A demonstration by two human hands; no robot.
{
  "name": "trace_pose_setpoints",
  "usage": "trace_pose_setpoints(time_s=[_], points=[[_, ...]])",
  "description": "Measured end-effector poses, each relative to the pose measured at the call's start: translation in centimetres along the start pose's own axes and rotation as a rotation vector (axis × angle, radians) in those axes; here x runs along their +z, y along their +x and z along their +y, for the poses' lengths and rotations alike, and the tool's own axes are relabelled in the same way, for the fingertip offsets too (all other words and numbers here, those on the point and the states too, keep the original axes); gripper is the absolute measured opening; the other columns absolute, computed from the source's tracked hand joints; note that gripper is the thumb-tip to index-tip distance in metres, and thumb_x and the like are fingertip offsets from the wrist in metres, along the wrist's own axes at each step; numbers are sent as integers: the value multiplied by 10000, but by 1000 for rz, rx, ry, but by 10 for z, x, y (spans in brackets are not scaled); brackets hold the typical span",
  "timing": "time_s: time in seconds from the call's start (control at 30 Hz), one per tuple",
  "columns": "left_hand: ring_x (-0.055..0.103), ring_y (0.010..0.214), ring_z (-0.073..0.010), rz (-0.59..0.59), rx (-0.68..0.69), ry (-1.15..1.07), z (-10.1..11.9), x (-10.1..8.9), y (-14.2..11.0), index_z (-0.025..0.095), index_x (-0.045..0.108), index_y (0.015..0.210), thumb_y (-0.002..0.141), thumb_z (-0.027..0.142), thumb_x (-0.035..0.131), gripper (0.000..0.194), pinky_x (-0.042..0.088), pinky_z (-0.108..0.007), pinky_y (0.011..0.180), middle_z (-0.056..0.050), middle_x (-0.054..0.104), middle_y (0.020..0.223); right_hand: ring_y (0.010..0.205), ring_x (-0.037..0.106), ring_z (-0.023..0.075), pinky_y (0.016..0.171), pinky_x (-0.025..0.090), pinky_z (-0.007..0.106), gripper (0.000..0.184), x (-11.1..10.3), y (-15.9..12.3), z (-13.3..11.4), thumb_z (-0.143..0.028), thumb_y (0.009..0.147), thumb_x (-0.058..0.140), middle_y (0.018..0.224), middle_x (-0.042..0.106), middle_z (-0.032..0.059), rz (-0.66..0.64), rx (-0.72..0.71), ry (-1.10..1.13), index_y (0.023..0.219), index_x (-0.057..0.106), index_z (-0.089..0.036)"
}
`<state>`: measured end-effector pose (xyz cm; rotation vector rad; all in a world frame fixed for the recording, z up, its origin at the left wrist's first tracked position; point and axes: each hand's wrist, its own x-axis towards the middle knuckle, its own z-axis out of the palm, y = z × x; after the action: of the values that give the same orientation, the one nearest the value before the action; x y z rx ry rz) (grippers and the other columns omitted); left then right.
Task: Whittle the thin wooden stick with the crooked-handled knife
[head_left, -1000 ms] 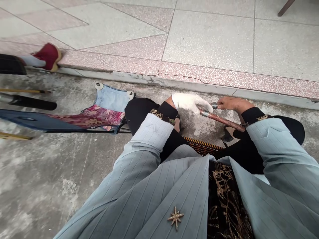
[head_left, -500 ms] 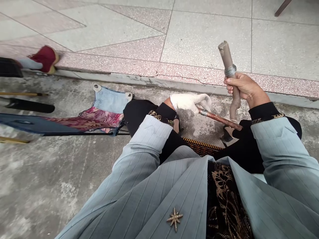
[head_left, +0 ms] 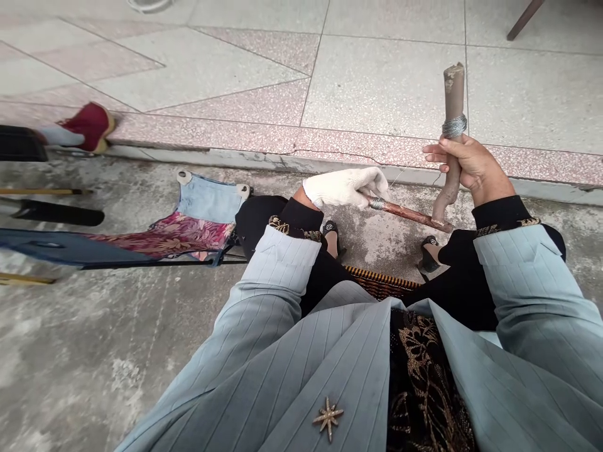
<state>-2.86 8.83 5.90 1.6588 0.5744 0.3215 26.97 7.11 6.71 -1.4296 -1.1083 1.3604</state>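
My left hand [head_left: 347, 187], in a white knitted glove, is closed around one end of a reddish-brown wooden stick [head_left: 412, 214]. Thin wire is wound round that stick just beside the glove. My bare right hand [head_left: 473, 164] grips a crooked grey-brown stick [head_left: 454, 94] at its middle, its fingertips pointing left past the wood. A thick coil of silvery wire [head_left: 455, 127] circles this stick just above my thumb. The crooked stick's lower end meets or overlaps the far end of the reddish one; contact is unclear. A fine loose strand shows between my hands.
To the left stands a folding chair [head_left: 202, 229] with blue and red floral cloth. Another person's red shoe [head_left: 95, 127] is near the raised tiled step [head_left: 264, 162]. A woven seat edge [head_left: 384, 280] shows between my legs. A dark furniture leg [head_left: 525, 19] is at upper right.
My right hand has shifted slightly right, and the crooked stick has swung more upright. My left hand has moved a little left and up with the reddish stick.
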Motion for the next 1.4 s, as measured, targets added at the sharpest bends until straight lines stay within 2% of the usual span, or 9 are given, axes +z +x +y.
trace_pose_setpoints(time_s=[0.2,0.47,0.63,0.73,0.87,0.93,1.03,1.13,1.4], points=[[671,859,-229,-137,-26,-17,7,-4,-3,188,651,964,512,10,653,486,506,-308,724,-84,726,983,815,711,240,501,482,268,327,9,-6,6,-357,675,800,907,749,97,-162,67,-222,859,585,-193],[691,877,-227,80,8,-18,12,-21,-12,164,666,938,516,-43,634,471,514,-312,797,-56,725,939,916,705,270,778,555,382,418,22,-23,13,-469,667,804,1001,757,96,-564,-4,-413,960,712,-186],[689,876,-212,157,40,38,9,-22,-13,172,669,960,545,-15,656,455,524,-326,839,-29,721,893,909,689,251,854,537,394,370,31,-24,21,-440,681,792,952,750,54,-557,11,-409,961,726,-206],[659,981,-205,479,122,83,2,-23,-6,189,644,1039,629,88,693,426,520,-356,914,-40,706,993,961,675,253,889,526,391,381,35,-23,21,-425,686,783,1001,746,61,-477,-29,-374,988,715,-203],[621,1040,-166,1353,456,-30,-13,-26,7,236,564,1108,832,240,615,281,499,-356,970,-58,638,1119,1001,671,281,878,533,419,390,39,-19,20,-443,701,758,996,743,73,-288,-95,-380,996,693,-196],[632,927,-142,1486,437,-184,-17,-20,12,233,534,1064,858,291,615,230,521,-333,892,-50,621,1089,1009,673,279,872,536,420,362,42,-16,22,-432,710,748,1001,739,66,-206,-117,-343,989,681,-211],[641,816,-160,1026,136,-437,-18,3,19,197,546,1074,865,454,635,343,538,-337,771,-65,643,961,995,674,261,880,533,411,352,51,-14,27,-416,692,758,1013,734,61,-139,-136,-244,976,675,-226],[648,933,-178,646,155,-567,-17,29,29,186,556,1068,807,441,711,397,527,-327,832,-66,655,980,918,675,252,854,537,417,389,62,-13,34,-429,628,789,941,733,55,-126,-117,-188,930,669,-216],[608,614,-101,543,77,-668,-15,45,33,201,499,1041,812,358,635,308,515,-261,630,28,597,794,1102,604,245,798,557,369,516,53,-10,16,-532,750,658,1239,652,72,23,-299,-193,1196,596,-281]])
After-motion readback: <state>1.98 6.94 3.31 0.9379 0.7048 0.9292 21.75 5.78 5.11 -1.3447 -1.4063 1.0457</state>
